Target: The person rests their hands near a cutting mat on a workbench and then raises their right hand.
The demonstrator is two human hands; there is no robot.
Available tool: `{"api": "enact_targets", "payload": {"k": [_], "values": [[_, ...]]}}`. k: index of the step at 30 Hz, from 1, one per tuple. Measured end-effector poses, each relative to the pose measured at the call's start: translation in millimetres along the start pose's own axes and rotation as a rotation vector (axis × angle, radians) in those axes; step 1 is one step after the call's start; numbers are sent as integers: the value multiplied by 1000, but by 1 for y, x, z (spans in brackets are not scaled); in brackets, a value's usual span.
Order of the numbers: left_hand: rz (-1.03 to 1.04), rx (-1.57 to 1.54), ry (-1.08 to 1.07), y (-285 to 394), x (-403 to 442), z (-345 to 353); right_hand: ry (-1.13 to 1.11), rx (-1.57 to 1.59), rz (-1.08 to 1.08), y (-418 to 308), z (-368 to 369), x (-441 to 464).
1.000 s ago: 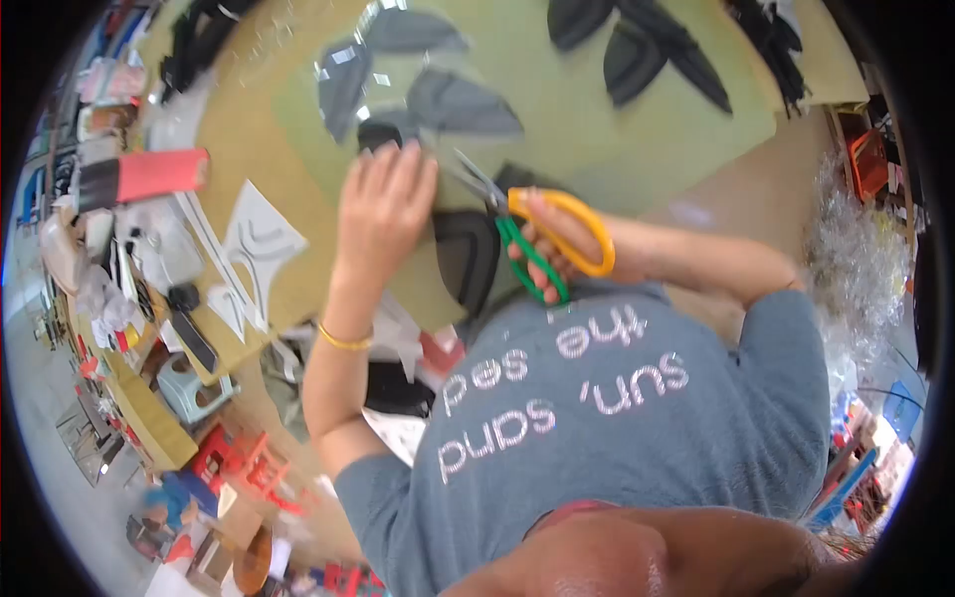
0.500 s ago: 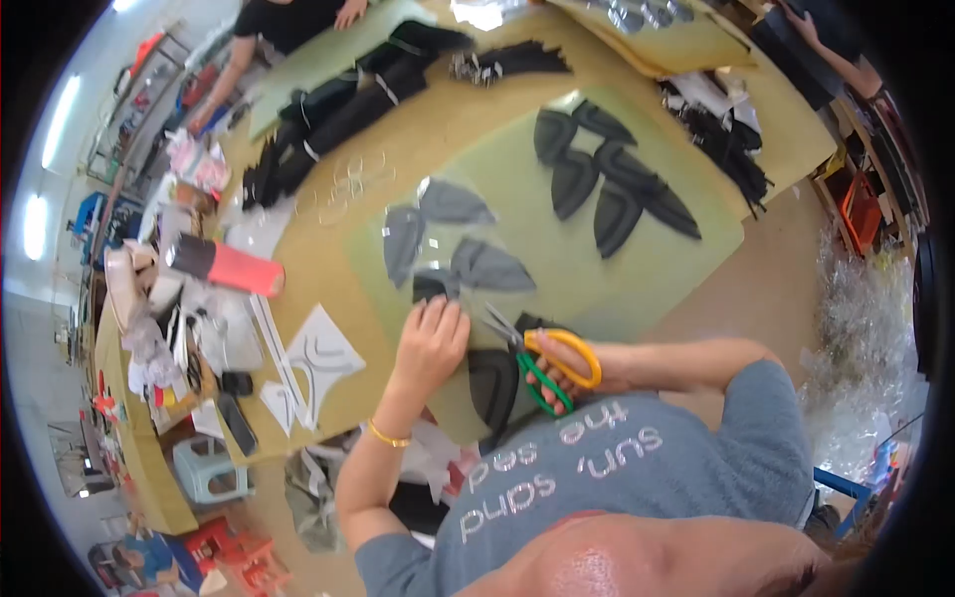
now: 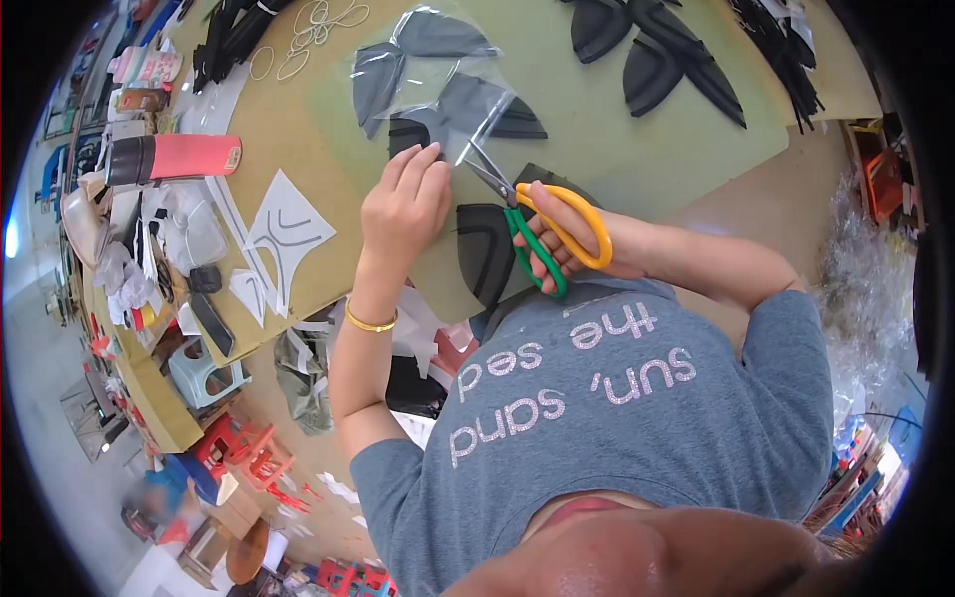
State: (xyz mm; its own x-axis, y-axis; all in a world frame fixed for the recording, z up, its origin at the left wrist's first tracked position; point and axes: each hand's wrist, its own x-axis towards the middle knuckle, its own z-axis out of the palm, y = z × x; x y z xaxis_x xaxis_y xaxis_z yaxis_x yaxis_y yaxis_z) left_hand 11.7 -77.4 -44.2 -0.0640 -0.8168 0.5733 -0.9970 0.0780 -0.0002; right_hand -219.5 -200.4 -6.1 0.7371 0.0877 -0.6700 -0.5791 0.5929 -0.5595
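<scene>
My left hand (image 3: 406, 204), with a gold bracelet at the wrist, has its fingers closed on the near edge of a clear plastic film (image 3: 423, 85). Dark curved pieces (image 3: 473, 104) lie under the film. In my right hand (image 3: 557, 234) are scissors (image 3: 564, 221) with one yellow and one green handle. Their blades are parted and point up-left at the film's edge, close to my left fingertips. A black curved piece (image 3: 482, 249) lies on the table just below and between my hands, partly over the near edge.
More black curved pieces (image 3: 657, 60) lie at the upper right of the table (image 3: 617, 164). White paper patterns (image 3: 284, 229), a red bottle (image 3: 189, 158), a phone (image 3: 212, 323) and plastic bags (image 3: 189, 229) are on the left. Black strips lie at the upper left and right edges.
The camera view has tilted down and shifted since half a second ago, so people beyond the table are out of frame. Both hands keep nearly the same place at the film.
</scene>
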Motion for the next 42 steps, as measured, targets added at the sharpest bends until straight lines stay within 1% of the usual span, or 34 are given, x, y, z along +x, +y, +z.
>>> {"api": "enact_targets", "payload": {"k": [3, 6, 10, 14, 23, 26, 29, 32, 35, 38, 42], "values": [[15, -23, -13, 0, 1, -3, -8, 49, 31, 2, 2, -6], [23, -68, -38, -2, 3, -2, -20, -9, 124, 6, -2, -17], [39, -142, -97, -6, 7, -5, 26, -12, 38, -5, 2, -7], [18, -215, -113, -7, 12, -6, 38, -14, 21, -17, 10, 7], [8, -264, -126, -11, 10, -1, 158, 55, -135, -2, 17, 19], [-15, -281, -132, -12, 9, -1, 193, 12, -190, 4, 16, 22], [-7, -298, -128, -13, 6, 3, 210, 38, -223, 9, 16, 26], [-29, -318, -115, -14, 5, 4, 219, 77, -196, 2, 19, 27], [-34, -323, -115, -13, 6, 2, 228, 52, -216, 2, 15, 33], [-38, -325, -118, -13, 5, 2, 209, -18, -177, 1, 13, 31], [-43, -336, -116, -13, 5, 3, 222, -18, -178, -1, 15, 32]]}}
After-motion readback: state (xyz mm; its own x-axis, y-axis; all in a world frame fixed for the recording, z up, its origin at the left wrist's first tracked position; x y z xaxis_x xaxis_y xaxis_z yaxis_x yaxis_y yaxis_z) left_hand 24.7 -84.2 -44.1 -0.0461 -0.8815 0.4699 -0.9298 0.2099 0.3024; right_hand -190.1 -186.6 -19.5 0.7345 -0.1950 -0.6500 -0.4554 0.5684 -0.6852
